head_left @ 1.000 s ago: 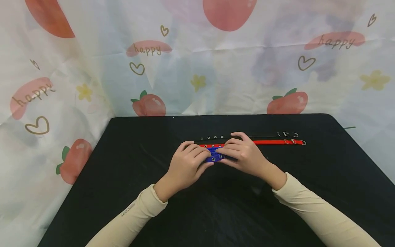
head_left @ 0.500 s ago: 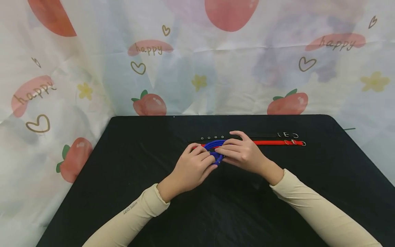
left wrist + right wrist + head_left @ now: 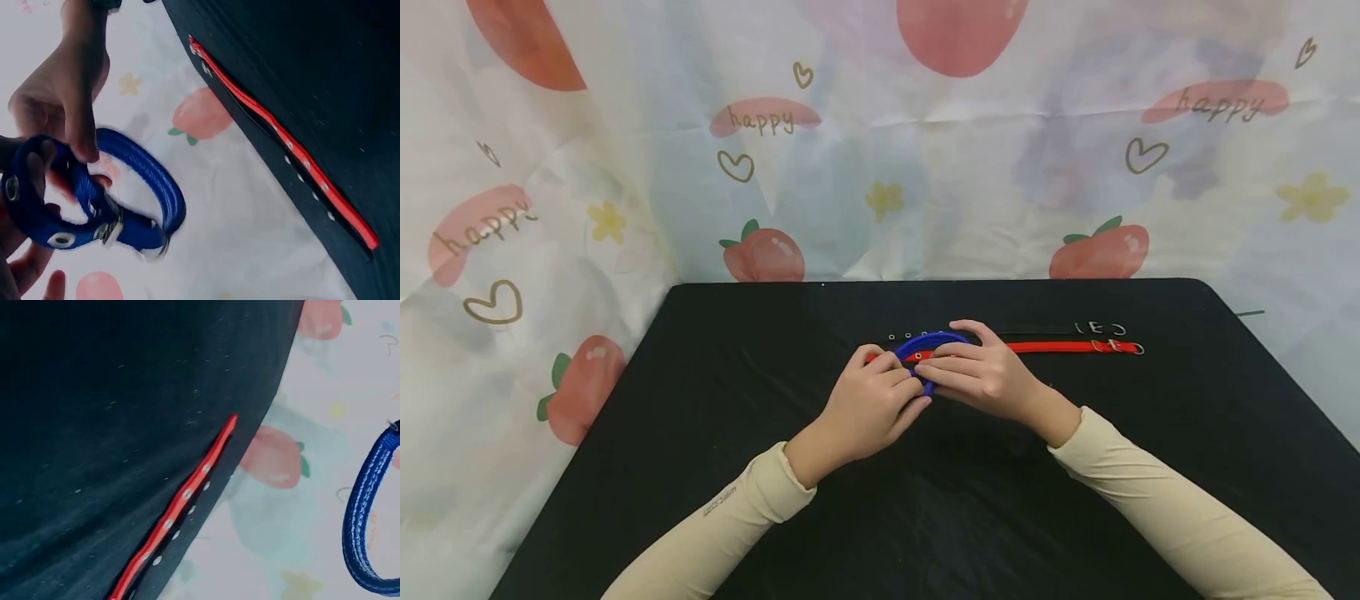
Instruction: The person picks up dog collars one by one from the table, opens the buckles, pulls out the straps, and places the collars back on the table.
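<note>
A blue collar (image 3: 932, 338) with metal eyelets is held up between both hands, bent into a loop. My left hand (image 3: 868, 404) grips its eyelet end, and in the left wrist view some of that hand's fingers (image 3: 31, 269) pass through the curled strap. The right hand (image 3: 988, 371) pinches the collar close to the metal buckle (image 3: 111, 231). In the head view the fingers cover most of the buckle. The right wrist view shows only one curved side of the blue strap, at its right edge, with neither hand visible there.
Behind the hands, a red collar (image 3: 1052, 347) lies stretched out on the black-covered table (image 3: 760, 333). Just beyond it and parallel lies a black collar (image 3: 1037, 331), hard to tell from the cloth. A printed curtain (image 3: 970, 183) hangs behind the table.
The blue collar has turned from eyelets facing the head camera to tipped up, and its loop has risen behind the fingers. My right hand has shifted slightly left, the left slightly right.
</note>
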`<state>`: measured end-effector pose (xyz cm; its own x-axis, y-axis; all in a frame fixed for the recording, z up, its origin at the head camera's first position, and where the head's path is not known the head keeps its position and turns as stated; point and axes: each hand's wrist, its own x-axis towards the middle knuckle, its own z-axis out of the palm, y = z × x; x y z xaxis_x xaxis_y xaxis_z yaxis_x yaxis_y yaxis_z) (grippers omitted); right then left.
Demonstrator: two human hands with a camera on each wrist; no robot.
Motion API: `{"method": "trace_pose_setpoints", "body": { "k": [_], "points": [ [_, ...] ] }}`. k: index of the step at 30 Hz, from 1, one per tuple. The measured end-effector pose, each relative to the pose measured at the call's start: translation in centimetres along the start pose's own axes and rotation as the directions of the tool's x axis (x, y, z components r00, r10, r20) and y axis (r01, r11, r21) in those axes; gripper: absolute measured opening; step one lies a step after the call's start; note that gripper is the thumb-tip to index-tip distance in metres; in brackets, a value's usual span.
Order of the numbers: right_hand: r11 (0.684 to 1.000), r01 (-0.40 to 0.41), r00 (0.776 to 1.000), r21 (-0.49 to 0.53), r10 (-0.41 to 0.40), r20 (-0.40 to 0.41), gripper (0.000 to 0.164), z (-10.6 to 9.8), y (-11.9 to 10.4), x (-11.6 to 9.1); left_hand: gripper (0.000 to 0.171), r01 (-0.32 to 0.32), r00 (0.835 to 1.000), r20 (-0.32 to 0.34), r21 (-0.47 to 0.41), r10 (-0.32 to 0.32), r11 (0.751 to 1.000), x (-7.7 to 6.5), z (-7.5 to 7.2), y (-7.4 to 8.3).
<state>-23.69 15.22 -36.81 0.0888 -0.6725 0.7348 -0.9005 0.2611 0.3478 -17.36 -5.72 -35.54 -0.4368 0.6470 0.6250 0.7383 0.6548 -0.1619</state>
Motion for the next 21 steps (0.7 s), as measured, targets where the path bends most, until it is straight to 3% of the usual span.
{"method": "trace_pose_setpoints", "body": {
  "k": [7,15,18,21],
  "points": [
    [0.998,-0.024,1.0,0.053,0.024,0.015,0.03,0.2,0.9,-0.5,0.012,-0.067,0.997,-0.048,-0.009,0.066,0.998,-0.9,-0.1,-0.1],
    [0.995,0.012,0.996,0.096,-0.004,-0.088,0.023,0.2,1.4,-0.3,0.018,-0.148,0.985,-0.097,-0.051,0.143,0.988,-0.6,-0.2,0.4],
    [0.994,0.04,0.993,0.103,-0.029,-0.113,0.023,0.1,1.1,0.1,0.023,-0.144,0.988,-0.079,-0.13,0.135,0.981,-0.6,-0.1,-0.3],
    [0.993,0.075,0.987,0.093,-0.061,-0.147,0.02,0.0,0.9,0.4,0.029,-0.118,0.993,-0.053,-0.212,0.109,0.97,-0.8,0.1,-2.0]
  ]
}}
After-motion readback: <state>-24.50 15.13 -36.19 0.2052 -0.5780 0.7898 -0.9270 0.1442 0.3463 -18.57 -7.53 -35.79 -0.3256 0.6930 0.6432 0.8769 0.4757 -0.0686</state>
